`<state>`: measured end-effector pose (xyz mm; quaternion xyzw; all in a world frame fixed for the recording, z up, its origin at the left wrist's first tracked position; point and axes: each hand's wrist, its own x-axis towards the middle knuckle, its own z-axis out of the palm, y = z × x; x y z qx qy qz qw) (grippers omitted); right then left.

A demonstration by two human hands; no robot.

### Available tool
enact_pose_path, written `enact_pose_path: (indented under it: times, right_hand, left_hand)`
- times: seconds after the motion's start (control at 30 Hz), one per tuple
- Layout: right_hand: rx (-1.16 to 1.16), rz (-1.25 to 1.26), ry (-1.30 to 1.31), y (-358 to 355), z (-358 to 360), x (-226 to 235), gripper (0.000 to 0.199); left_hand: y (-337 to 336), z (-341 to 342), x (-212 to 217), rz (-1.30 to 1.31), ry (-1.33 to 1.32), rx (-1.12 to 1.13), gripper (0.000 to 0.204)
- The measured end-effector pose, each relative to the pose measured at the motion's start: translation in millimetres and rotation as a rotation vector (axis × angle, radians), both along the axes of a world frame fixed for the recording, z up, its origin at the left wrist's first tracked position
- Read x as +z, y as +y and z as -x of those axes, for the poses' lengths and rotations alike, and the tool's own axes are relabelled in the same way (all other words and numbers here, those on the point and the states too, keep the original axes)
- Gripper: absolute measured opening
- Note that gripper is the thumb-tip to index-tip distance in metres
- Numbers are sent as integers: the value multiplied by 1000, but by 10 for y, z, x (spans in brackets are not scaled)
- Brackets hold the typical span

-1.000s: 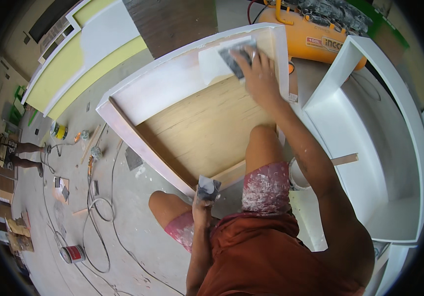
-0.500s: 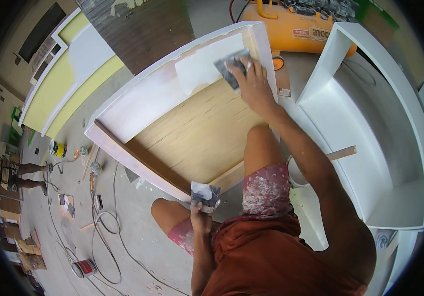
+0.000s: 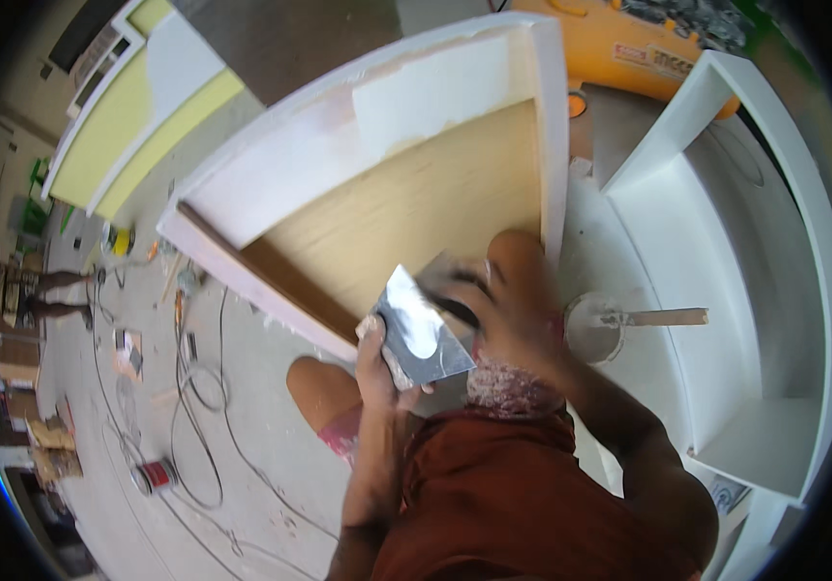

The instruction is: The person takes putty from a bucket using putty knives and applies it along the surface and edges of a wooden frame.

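Observation:
My left hand point(image 3: 373, 366) grips a flat grey metal putty plate point(image 3: 447, 360) with a smear of white putty point(image 3: 416, 327) on its face. Beside that plate is my right hand point(image 3: 511, 315), blurred by motion, with its fingers round a dark putty scraper point(image 3: 455, 302). Whether the scraper touches the plate I cannot tell. Beyond my hands and against my knees lies a curved white wooden furniture piece point(image 3: 290, 145) with a bare plywood panel point(image 3: 426, 203) inside. A brighter white patch point(image 3: 435, 102) covers part of its inner side.
By my right thigh stands a putty-smeared bucket point(image 3: 590, 334) with a wooden stick point(image 3: 668, 317) across it. A white curved cabinet point(image 3: 784, 194) is at right, an orange compressor tank point(image 3: 619, 48) behind. Hoses point(image 3: 203, 387) and a paint can point(image 3: 154, 475) lie left; another person point(image 3: 24, 290) stands farther off.
My right hand has come down and back from the white patch to the plate, bringing the scraper. My left hand has raised and tilted the plate. The view has shifted slightly.

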<state>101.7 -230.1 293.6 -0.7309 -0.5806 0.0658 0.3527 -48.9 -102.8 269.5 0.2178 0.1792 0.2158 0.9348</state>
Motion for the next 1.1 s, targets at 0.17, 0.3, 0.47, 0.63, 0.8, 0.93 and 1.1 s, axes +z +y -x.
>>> enact_pose_path:
  times: [0.17, 0.3, 0.47, 0.63, 0.8, 0.93, 1.1]
  right_hand:
    - [-256, -236, 483, -2, -511, -285, 45]
    - [-245, -747, 1730, -55, -421, 138, 33]
    - [-173, -356, 1883, 131, -152, 310, 30]
    - [-352, -510, 1248, -12, -224, 262, 30]
    - [-497, -335, 906, 116, -668, 462, 38]
    - [-773, -282, 46, 426, -1387, 726, 42]
    - [-938, -348, -192, 717, -1663, 921, 40]
  left_hand:
    - [62, -159, 127, -252, 14, 114, 56]
    - [149, -357, 68, -451, -74, 282, 53]
    - [252, -414, 176, -1360, 91, 155, 85]
    - [561, 64, -56, -2085, 209, -274, 75]
    - [483, 770, -277, -1610, 88, -229, 63]
    - [495, 1161, -397, -1441, 115, -139, 63]
    - [519, 1693, -583, -1239, 241, -239, 58]
